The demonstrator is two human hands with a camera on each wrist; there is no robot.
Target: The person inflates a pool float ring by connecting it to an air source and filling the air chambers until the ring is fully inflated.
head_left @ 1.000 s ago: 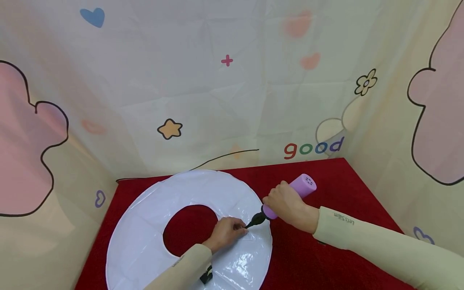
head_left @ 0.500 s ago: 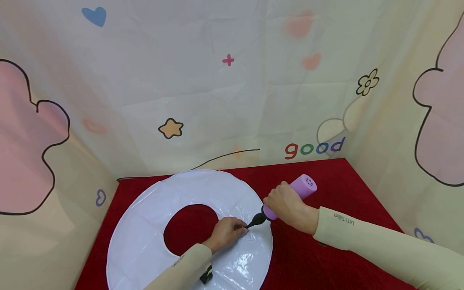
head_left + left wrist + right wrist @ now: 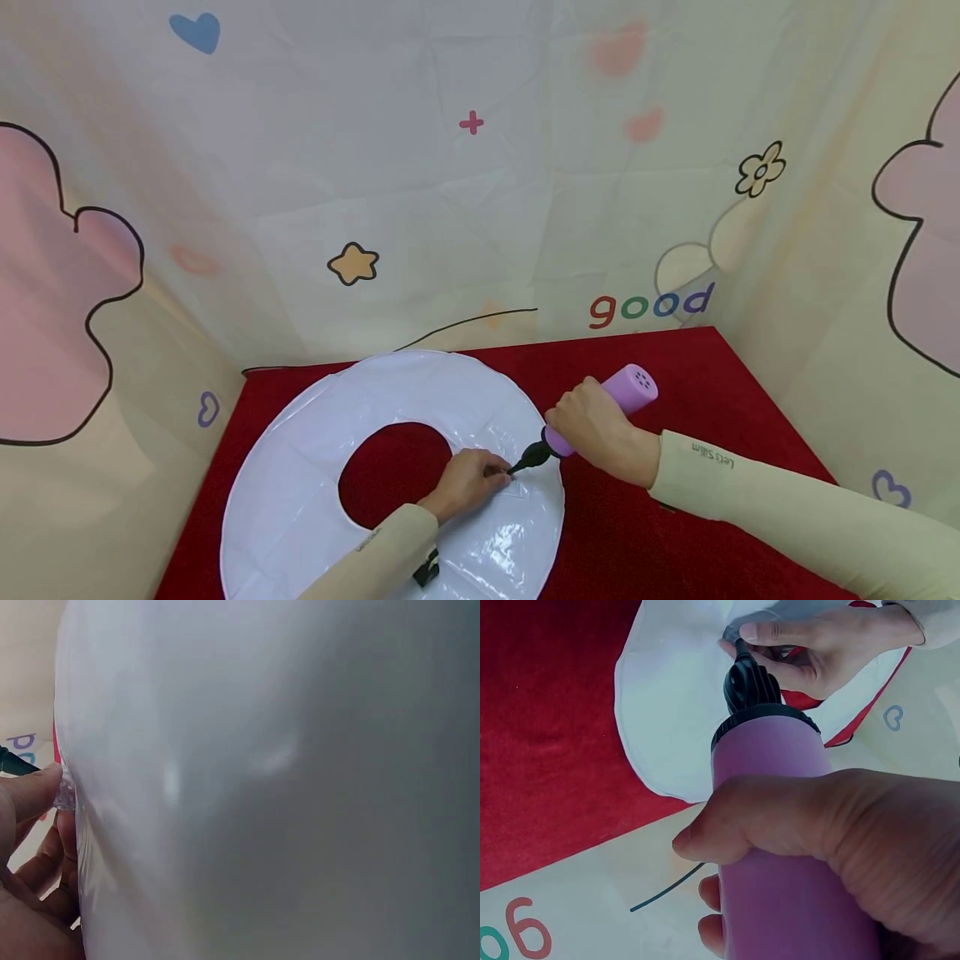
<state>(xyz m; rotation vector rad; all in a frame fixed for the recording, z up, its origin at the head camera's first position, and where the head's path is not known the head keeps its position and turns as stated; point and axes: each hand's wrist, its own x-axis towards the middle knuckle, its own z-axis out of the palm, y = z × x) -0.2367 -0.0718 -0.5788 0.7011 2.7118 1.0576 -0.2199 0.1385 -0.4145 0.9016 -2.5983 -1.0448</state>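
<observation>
A white inflatable swim ring (image 3: 292, 467), puffed out and glossy, lies over the front left of the red cloth. My left hand (image 3: 467, 483) rests at its right side and pinches a small clear valve (image 3: 65, 791) between thumb and fingers, as the left wrist view shows. A purple hand pump (image 3: 769, 750) slants down toward it, its body gripped by my right hand (image 3: 600, 427). The pump's black nozzle (image 3: 534, 455) has its tip right at the valve, by the left fingertips. In the left wrist view, the ring's bulging side fills most of the picture.
A red cloth (image 3: 645, 533) covers the surface under the ring and shows through its centre hole. Pale printed curtains (image 3: 420, 192) stand close behind and on both sides. A small black item (image 3: 427, 570) shows at the underside of my left sleeve.
The rear end of the pump has dipped very slightly in my right hand. My left hand and the ring have stayed in place.
</observation>
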